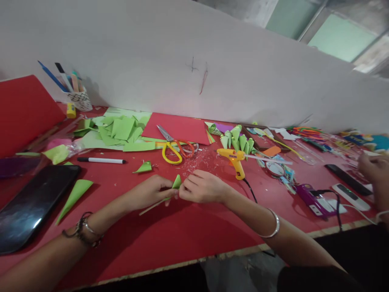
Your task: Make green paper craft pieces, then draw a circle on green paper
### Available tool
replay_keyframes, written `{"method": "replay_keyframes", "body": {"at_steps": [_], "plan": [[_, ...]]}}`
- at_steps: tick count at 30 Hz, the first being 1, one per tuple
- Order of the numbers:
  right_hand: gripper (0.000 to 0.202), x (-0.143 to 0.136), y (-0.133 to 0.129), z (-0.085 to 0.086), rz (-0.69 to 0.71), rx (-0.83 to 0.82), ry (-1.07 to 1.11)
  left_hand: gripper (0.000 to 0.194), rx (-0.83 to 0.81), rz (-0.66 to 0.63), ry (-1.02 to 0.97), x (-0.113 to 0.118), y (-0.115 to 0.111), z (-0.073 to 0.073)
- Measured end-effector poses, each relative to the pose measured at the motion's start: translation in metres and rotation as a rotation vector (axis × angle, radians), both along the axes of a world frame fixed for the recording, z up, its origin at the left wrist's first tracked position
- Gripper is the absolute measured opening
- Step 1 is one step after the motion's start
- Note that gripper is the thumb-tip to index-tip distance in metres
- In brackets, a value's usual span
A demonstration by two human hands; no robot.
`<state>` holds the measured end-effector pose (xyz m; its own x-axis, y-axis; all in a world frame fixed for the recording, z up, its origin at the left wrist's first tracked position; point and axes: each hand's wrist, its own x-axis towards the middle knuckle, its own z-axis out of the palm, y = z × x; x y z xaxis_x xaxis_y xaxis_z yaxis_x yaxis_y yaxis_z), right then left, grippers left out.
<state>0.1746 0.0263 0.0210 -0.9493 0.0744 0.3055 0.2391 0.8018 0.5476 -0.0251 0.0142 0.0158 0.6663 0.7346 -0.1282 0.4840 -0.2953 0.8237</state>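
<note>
My left hand point(154, 191) is closed on a small green paper piece point(176, 182), and a thin pale stick point(152, 207) juts out below its fingers. Curled against the paper's right side, my right hand point(203, 186) has its fingers pressed together; what lies between its fingertips is hidden. A rolled green paper cone point(74, 198) rests left of my left hand, and a small folded green piece point(143, 167) lies behind it. Beyond my hands are yellow-handled scissors point(172, 150). A yellow glue gun point(235, 160) lies beyond my right hand, with several green paper cones point(237, 140) behind it.
Cut green paper point(123, 129) is heaped by the wall. A black phone point(39, 202) and a marker point(101, 160) lie left. To the right are a purple power strip point(316, 200), cables and a white remote-like device point(351, 196). Another person's hand point(372, 166) is at far right.
</note>
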Motion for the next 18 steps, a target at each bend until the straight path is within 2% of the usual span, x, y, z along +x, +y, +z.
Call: {"method": "replay_keyframes", "body": {"at_steps": [2, 6, 8, 11, 15, 18], "plan": [[0.016, -0.002, 0.002, -0.004, -0.074, -0.045, 0.019, 0.039, 0.031, 0.005, 0.052, 0.0, 0.003, 0.003], [0.02, -0.008, 0.003, -0.01, -0.258, -0.208, 0.098, 0.034, 0.221, 0.087, 0.078, -0.002, 0.008, 0.005], [0.024, -0.011, 0.005, -0.011, -0.35, -0.336, 0.129, 0.035, 0.242, 0.08, 0.091, -0.004, 0.009, 0.004], [0.031, -0.014, 0.009, -0.009, -0.461, -0.612, 0.178, 0.041, 0.222, 0.053, 0.069, -0.007, 0.011, 0.002], [0.029, -0.015, 0.015, -0.005, -0.379, -1.078, 0.202, 0.032, 0.307, 0.062, 0.113, -0.011, 0.014, -0.005], [0.031, -0.013, 0.016, -0.005, -0.358, -1.316, 0.242, 0.023, 0.399, 0.065, 0.197, -0.014, 0.017, -0.015]]}}
